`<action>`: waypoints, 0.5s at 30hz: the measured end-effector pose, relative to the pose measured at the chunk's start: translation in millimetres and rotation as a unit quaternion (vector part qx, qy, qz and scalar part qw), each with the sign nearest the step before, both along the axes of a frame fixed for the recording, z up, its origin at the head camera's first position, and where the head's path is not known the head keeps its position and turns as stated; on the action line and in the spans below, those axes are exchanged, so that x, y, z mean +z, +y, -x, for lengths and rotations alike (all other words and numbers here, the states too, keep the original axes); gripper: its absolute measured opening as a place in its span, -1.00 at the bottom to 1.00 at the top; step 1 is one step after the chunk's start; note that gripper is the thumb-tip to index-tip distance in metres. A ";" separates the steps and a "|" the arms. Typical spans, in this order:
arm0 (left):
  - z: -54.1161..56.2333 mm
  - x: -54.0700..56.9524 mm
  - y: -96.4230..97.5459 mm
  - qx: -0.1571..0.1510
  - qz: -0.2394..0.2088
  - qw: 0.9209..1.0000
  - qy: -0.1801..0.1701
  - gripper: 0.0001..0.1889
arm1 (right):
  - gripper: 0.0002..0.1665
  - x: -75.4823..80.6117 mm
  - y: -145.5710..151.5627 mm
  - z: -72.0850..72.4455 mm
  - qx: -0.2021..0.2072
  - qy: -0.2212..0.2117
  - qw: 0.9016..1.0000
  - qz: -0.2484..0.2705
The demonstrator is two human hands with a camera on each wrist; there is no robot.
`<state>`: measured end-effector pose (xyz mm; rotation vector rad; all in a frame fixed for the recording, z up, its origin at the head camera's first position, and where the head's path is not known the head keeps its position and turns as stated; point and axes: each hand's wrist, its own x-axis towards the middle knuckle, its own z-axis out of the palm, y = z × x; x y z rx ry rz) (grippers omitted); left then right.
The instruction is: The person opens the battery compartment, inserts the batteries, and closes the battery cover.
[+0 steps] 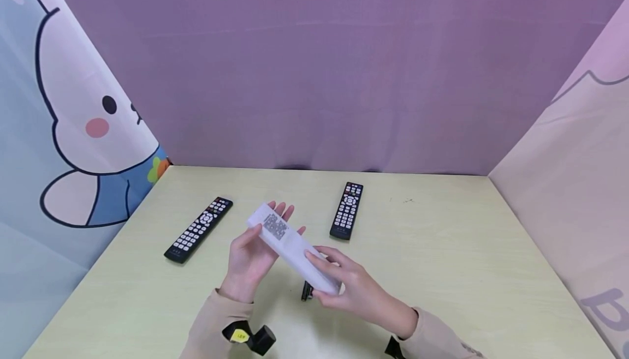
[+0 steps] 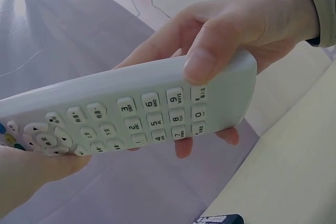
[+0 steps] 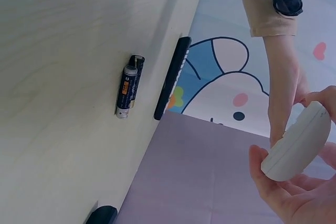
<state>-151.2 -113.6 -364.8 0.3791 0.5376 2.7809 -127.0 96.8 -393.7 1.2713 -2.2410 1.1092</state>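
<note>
A white remote control (image 1: 297, 255) is held between both hands above the table, its back with a grey printed label facing the head camera. My left hand (image 1: 250, 261) holds the labelled end, thumb along one edge and fingers reaching past the other. The opposite end is gripped by my right hand (image 1: 356, 282). In the left wrist view, number keys and a direction pad show on the front of the remote (image 2: 231, 95). Two small dark batteries (image 3: 126, 93) lie side by side on the table, seen in the right wrist view; in the head view they are partly hidden.
One black remote control (image 1: 199, 231) lies slanted on the left of the pale table (image 1: 442, 271). Another black remote (image 1: 346, 210) lies farther back, near the middle. A purple cloth (image 1: 319, 75) hangs behind, with printed cloths on both sides.
</note>
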 end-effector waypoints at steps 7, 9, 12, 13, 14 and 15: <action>0.8 -0.1 -1.2 0.000 -0.003 1.000 0.009 -0.53 | -0.32 0.6 1.7 -1.2 0.006 -0.013 1.000 0.012; 0.7 0.0 -1.5 0.001 -0.002 1.000 0.011 -0.55 | -0.33 0.9 2.1 -1.5 0.007 -0.015 1.000 0.016; 0.7 -0.3 -2.3 0.002 0.005 1.000 0.016 -0.58 | -0.35 2.0 3.2 -1.4 0.011 -0.024 0.999 0.022; 0.8 -0.3 -2.6 0.002 0.008 1.000 0.019 -0.59 | -0.36 2.4 3.7 -1.2 0.013 -0.023 0.999 0.023; 0.9 -0.3 -3.0 0.003 0.011 1.000 0.021 -0.60 | -0.38 2.6 4.4 -0.8 0.013 -0.022 0.999 0.024; 1.2 -0.2 -3.3 0.004 0.014 1.000 0.023 -0.60 | -0.40 2.9 5.3 -0.4 0.015 -0.020 0.999 0.025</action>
